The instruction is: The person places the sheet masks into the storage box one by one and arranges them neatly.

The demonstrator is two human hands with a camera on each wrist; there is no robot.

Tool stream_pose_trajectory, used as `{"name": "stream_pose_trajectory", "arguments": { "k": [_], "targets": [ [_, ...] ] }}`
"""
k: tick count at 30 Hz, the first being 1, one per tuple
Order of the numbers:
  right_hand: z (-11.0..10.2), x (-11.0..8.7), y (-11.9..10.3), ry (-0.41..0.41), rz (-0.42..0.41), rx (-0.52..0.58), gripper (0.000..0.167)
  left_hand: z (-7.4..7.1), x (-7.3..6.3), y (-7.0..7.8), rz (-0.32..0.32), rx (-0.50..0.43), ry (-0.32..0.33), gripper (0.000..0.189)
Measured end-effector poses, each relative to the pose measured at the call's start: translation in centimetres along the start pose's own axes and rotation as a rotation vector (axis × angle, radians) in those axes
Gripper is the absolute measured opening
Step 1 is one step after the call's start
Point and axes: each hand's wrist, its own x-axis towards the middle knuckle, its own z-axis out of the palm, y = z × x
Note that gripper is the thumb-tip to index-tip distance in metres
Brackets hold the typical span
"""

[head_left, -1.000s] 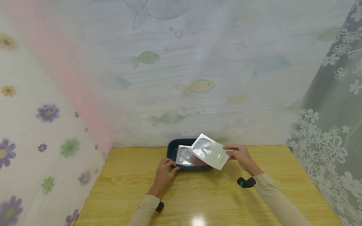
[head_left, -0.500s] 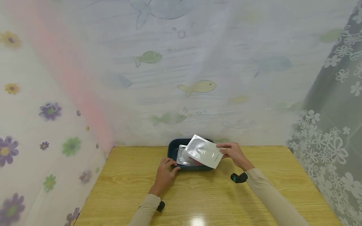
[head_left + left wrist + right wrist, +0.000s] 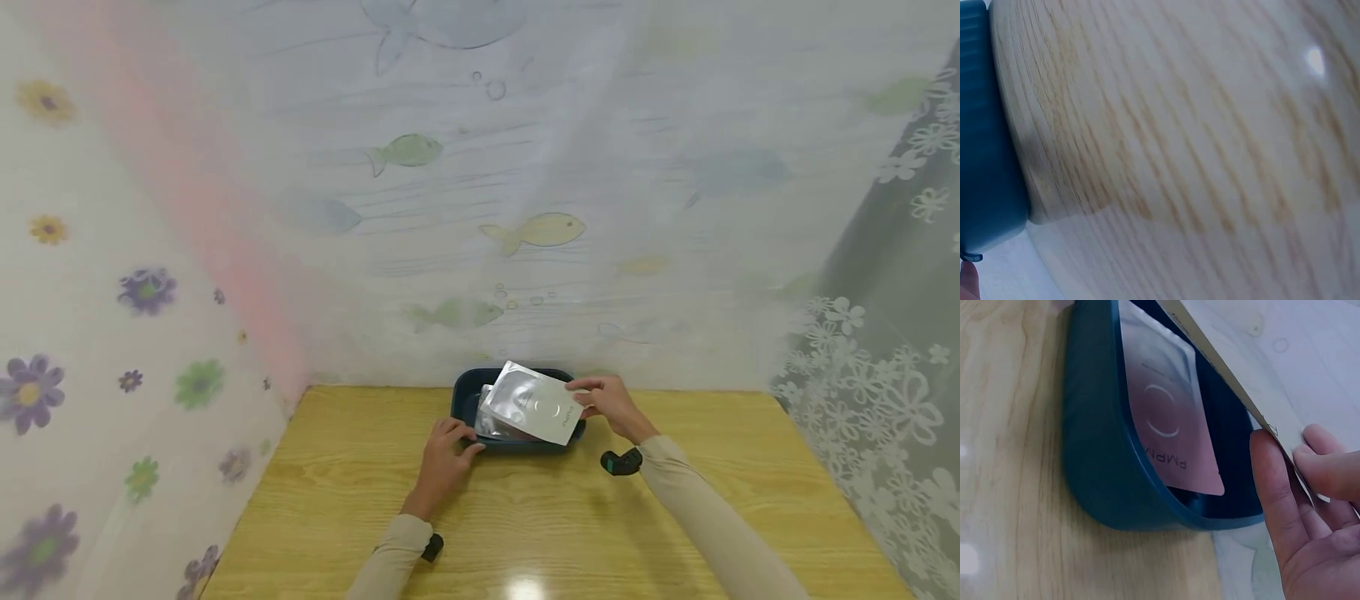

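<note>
A silver-white sheet mask sachet is pinched at its right edge by my right hand. It slants over the dark blue basin, partly covering a second sachet inside. That lower sachet, pink fading to silver, lies in the basin in the right wrist view. There the held sachet shows almost edge-on, between thumb and fingers. My left hand grips the basin's front left rim. In the left wrist view only a fingertip shows at the rim beside the ribbed blue wall.
The basin stands at the back of a wood-grain table, close to a fish-patterned curtain. Flower-printed sheets hang at both sides. Each wrist wears a black strapped device.
My right hand has moved left and slightly down, bringing the held sachet further over the basin and the lower sachet. The left hand keeps its place at the rim.
</note>
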Motion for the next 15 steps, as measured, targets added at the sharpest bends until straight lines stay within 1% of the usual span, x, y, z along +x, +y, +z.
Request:
{"name": "stream_pose_trajectory", "arguments": {
  "k": [8,13,15],
  "targets": [
    [0.7,2.0,0.2,0.0,0.006,-0.042,0.028,0.2,0.8,-1.0,0.06,0.007,0.007,0.02],
    [1.2,2.9,0.3,0.012,0.004,-0.07,0.025,0.3,1.0,-0.8,0.05,0.013,0.006,0.021],
    [1.4,3.2,0.4,0.002,-0.004,-0.081,0.025,0.2,1.0,-0.7,0.039,0.009,0.003,0.022]
  ]
}}
